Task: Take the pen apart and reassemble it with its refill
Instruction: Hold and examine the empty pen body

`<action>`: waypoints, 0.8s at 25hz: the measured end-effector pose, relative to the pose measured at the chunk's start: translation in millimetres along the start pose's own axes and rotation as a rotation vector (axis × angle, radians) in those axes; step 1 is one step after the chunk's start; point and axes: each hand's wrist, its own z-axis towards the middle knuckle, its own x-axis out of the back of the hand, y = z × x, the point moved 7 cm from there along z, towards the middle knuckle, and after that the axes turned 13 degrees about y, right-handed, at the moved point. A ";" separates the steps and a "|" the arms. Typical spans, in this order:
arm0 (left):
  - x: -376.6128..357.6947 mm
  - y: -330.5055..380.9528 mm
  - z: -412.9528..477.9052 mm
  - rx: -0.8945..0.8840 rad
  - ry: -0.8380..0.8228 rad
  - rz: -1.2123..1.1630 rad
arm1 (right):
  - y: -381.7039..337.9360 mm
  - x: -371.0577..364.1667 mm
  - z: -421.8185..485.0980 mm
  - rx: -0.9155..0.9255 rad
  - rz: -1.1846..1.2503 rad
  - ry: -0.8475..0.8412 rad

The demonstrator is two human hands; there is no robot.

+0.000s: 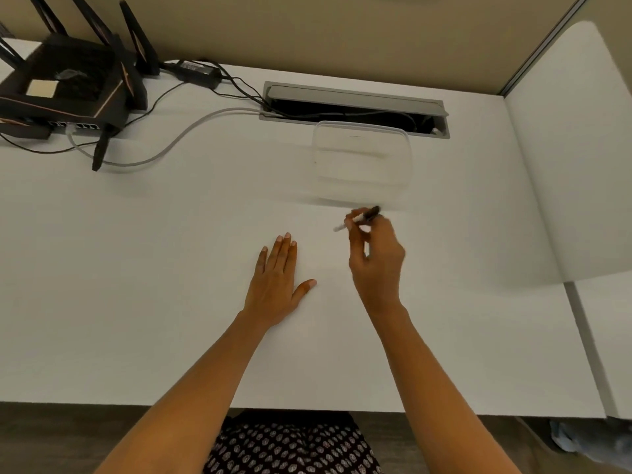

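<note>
Item: pen (359,218), whole by our reading, pinched in the fingertips of the right hand (374,258) and held above the white bench (171,251), just in front of a clear tub (362,159); dark end pointing away, pale end toward the left. Left hand (277,282): flat on the bench, fingers together, thumb out, gripping nothing, near the right hand but apart from it. Stage, as we judge it: nothing taken apart yet. Risks: with only one hand on the pen, twisting it open could let it slip; small inner parts such as a spring could roll across the smooth bench or drop into the open cable slot (355,111) behind the tub. Unclear: the pen is blurred, so we cannot tell cap from barrel, nor whether a seam is loosened; the refill is not visible; the tub appears empty, though its clear walls make this uncertain; router (65,83) cut off at the left edge
</note>
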 end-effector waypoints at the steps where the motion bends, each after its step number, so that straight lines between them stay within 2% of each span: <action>1: -2.4 0.5 -2.9 -0.003 -0.003 -0.003 | 4.0 -4.3 -11.0 -0.066 -0.065 -0.084; 2: -5.7 0.1 -6.6 -0.002 0.003 -0.010 | 5.8 -5.2 -18.3 -0.109 -0.090 -0.120; 4: -4.1 -0.2 -4.1 0.007 0.029 -0.015 | 0.4 -2.1 -2.6 -0.077 -0.007 -0.035; 8: -4.9 -0.4 -5.1 -0.006 0.041 0.000 | -22.3 17.7 25.0 0.096 0.105 0.141; 10: -3.2 0.3 -2.3 -0.004 0.056 -0.009 | -10.6 4.7 14.3 0.027 0.066 0.047; 12: -3.8 1.1 -5.4 -0.010 0.048 -0.021 | 11.8 -17.4 -17.2 -0.135 -0.098 -0.223; 13: -5.3 -0.1 -7.1 -0.011 0.065 -0.013 | 15.6 -19.2 -22.8 -0.149 -0.097 -0.233; 17: -2.2 0.6 -3.0 -0.016 0.063 -0.011 | -1.3 1.8 8.6 0.013 0.061 0.073; 19: -1.8 0.3 -5.9 -0.010 0.079 0.006 | -8.6 5.5 8.5 0.066 0.104 0.104; 20: -1.6 0.5 -4.2 -0.007 0.078 -0.002 | -6.4 -0.1 4.0 0.061 0.082 0.057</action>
